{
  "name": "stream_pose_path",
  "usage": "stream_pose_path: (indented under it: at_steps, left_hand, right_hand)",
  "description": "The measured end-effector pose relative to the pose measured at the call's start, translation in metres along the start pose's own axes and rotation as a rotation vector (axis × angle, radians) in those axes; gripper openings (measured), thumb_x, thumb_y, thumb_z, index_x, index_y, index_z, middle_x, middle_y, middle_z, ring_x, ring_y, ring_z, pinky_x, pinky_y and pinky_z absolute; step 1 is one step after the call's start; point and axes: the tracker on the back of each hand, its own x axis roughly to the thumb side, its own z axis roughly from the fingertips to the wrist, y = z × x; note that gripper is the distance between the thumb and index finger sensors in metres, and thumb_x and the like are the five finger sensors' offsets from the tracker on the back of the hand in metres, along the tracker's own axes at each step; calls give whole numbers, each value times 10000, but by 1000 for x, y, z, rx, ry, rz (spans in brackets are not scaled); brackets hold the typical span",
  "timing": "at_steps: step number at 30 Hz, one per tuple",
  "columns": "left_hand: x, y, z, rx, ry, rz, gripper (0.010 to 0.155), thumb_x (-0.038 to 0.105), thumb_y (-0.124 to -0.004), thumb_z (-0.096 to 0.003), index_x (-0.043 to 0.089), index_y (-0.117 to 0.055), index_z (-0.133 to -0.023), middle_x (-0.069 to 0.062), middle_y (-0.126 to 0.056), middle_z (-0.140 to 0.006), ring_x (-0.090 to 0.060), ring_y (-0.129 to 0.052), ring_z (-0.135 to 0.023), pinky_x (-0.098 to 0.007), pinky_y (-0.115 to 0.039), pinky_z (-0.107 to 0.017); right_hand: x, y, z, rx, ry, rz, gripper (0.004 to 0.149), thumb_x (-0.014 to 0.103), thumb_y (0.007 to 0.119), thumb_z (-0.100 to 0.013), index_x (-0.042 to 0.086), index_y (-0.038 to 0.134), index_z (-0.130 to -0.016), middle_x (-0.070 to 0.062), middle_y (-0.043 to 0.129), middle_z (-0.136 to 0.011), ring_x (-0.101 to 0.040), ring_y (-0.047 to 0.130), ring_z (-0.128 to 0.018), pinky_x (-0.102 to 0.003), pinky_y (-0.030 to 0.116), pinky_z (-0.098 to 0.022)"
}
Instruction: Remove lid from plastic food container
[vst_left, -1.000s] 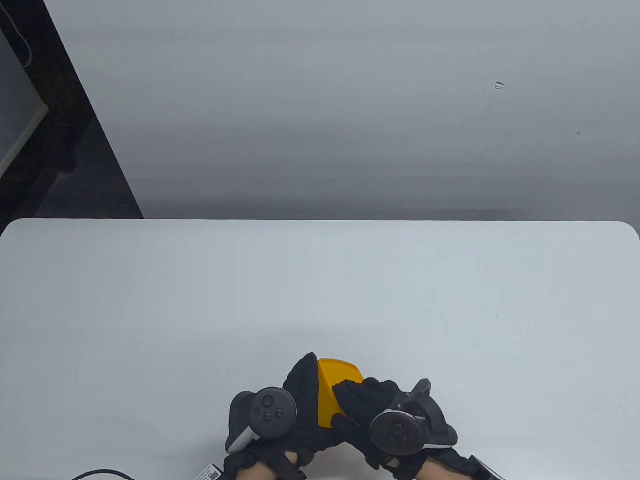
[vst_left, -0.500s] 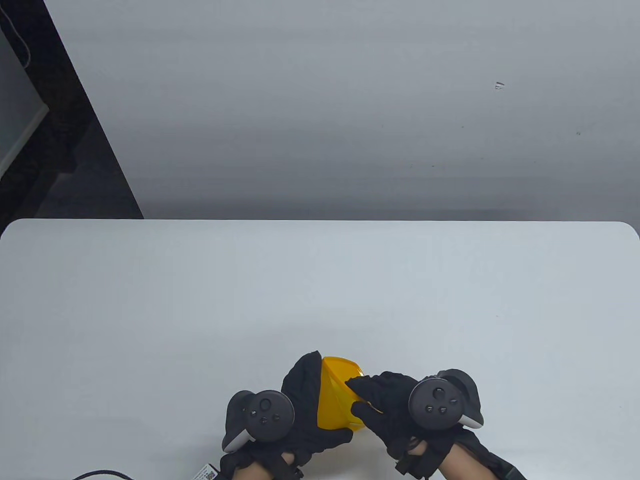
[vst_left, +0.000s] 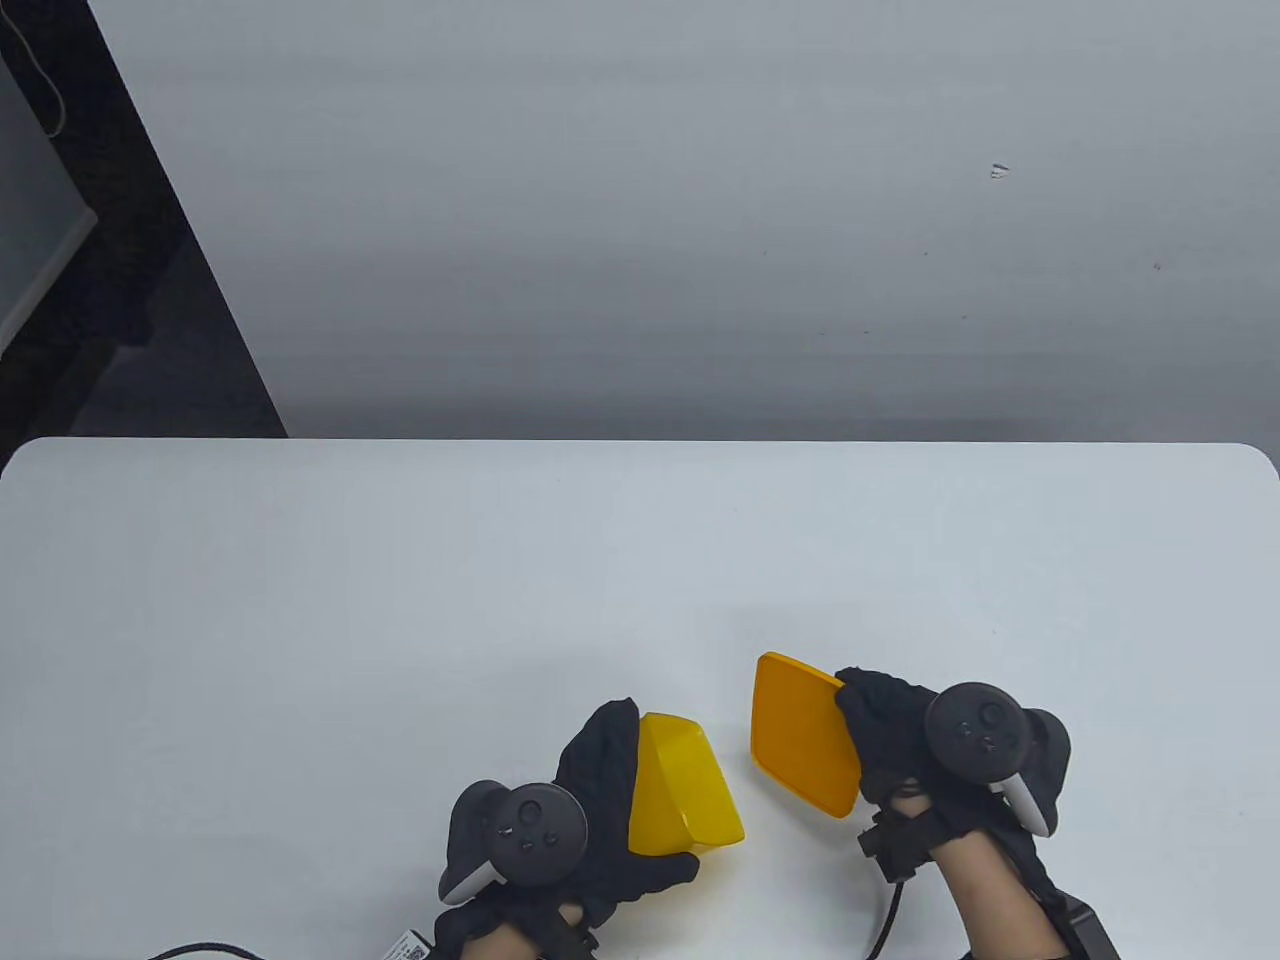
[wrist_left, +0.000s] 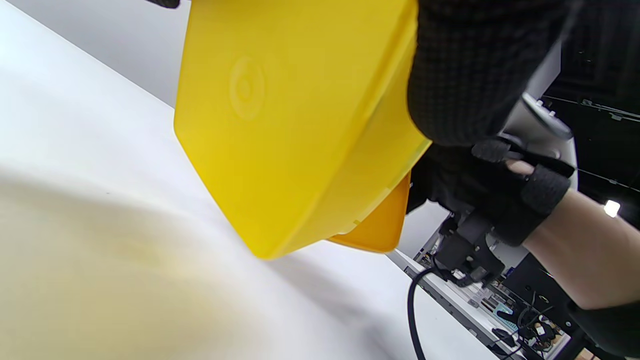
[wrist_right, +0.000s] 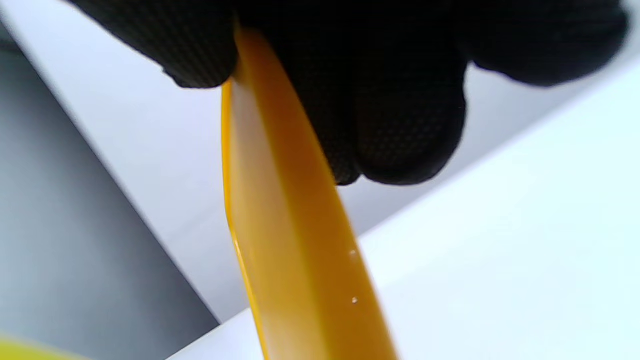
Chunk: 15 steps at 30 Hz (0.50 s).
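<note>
The left hand is gripping the yellow container, held tilted over the table. The right hand is pinching the lid by 1 edge, clear of the container, just to its right.

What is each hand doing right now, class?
Left hand: grips the container.
Right hand: pinches the lid, clear of the container.

I see left hand holding yellow container; right hand holds orange lid apart, above white table.
</note>
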Motion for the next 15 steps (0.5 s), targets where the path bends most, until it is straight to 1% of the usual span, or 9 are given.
stream_pose_path:
  at_steps: [3, 7, 12, 15]
  left_hand:
    - [-6, 2, 0, 4, 20, 10, 1251, 601, -966, -353, 74, -83, -1066, -239, -200, -1158, -580, -454, -1051, -614, -535, -745]
    - [-10, 3, 0, 5, 35, 7, 1250, 603, -964, -353, 75, -83, -1066, -236, -201, -1159, -578, -452, -1052, -614, -535, -746]
    - [-14, 3, 0, 7, 51, 16, 1249, 602, -965, -352, 77, -85, -1067, -238, -202, -1159, -577, -455, -1052, -615, -534, -745]
    - [-14, 3, 0, 9, 52, 18, 1248, 604, -963, -353, 78, -85, -1068, -237, -202, -1159, -577, -452, -1053, -615, -533, -746]
  right_hand:
    - [-27, 1, -7, 18, 127, -9, 483, 358, 703, -457, -3, 849, -742, -225, 914, -668, -379, 958, -453, -479, 753, -260]
    - [-50, 4, -12, 30, 251, 31, 486, 354, 699, -458, 1, 839, -762, -232, 899, -696, -400, 944, -486, -497, 740, -279]
    - [-81, 10, -16, 137, 431, 112, 503, 353, 694, -466, 3, 807, -810, -249, 843, -784, -446, 888, -595, -540, 697, -342]
    - [-92, 12, -16, 169, 498, 137, 508, 344, 698, -472, -8, 791, -827, -263, 815, -815, -462, 857, -634, -556, 673, -368]
